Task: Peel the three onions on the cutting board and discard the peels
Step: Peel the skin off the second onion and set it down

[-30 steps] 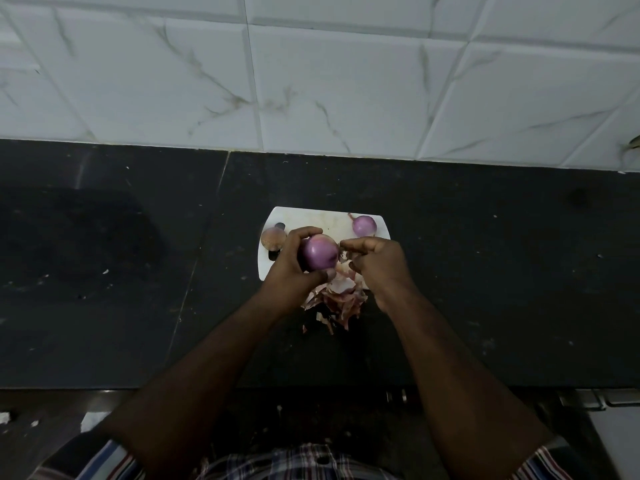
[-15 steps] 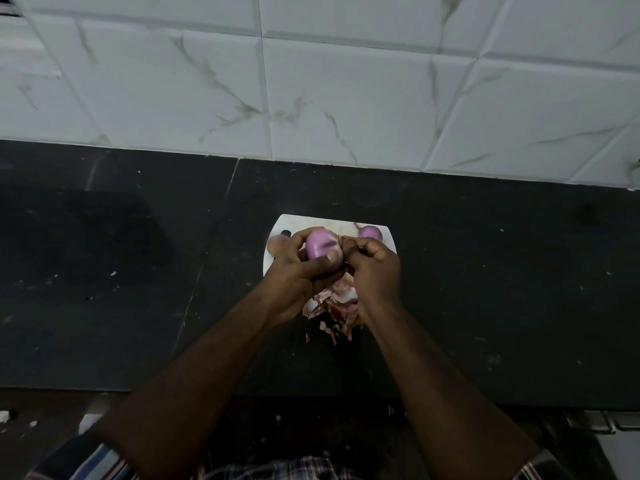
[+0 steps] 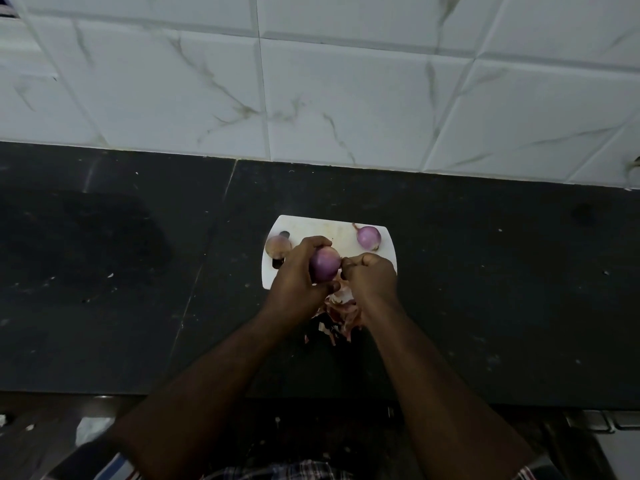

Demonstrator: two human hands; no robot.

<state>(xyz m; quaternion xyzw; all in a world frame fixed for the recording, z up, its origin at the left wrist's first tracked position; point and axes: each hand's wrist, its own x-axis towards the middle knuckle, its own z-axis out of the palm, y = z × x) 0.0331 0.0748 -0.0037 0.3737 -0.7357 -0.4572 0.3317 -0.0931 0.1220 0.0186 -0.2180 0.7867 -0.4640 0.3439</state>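
Peeling the held onion [image 3: 325, 268] over the cutting board [image 3: 313, 226].
Left hand [image 3: 298, 271] grips it; right hand [image 3: 370, 275] pinches skin at its edge. Pull downward, in strips.

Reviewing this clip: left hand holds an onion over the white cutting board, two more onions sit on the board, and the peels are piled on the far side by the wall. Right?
Not quite. The head view shows the peels piled at the board's near edge, under the hands, not by the wall. The rest holds: left hand holds an onion over the cutting board.
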